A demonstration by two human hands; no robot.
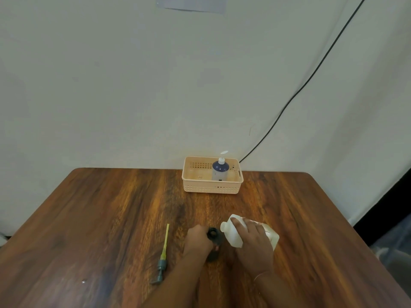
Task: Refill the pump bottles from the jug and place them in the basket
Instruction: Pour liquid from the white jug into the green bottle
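smooth white jug (235,235), latticed basket (212,183)

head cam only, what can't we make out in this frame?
- Small dark open-necked bottle: the left hand hides most of its body; fill level unknown.
- White plastic jug: the right hand covers its middle; contents and any pour at its spout are too small to tell.
- Blue-and-white pump bottle in the peach slotted basket: label too small to read.
- Forearms: cut off by the bottom edge.
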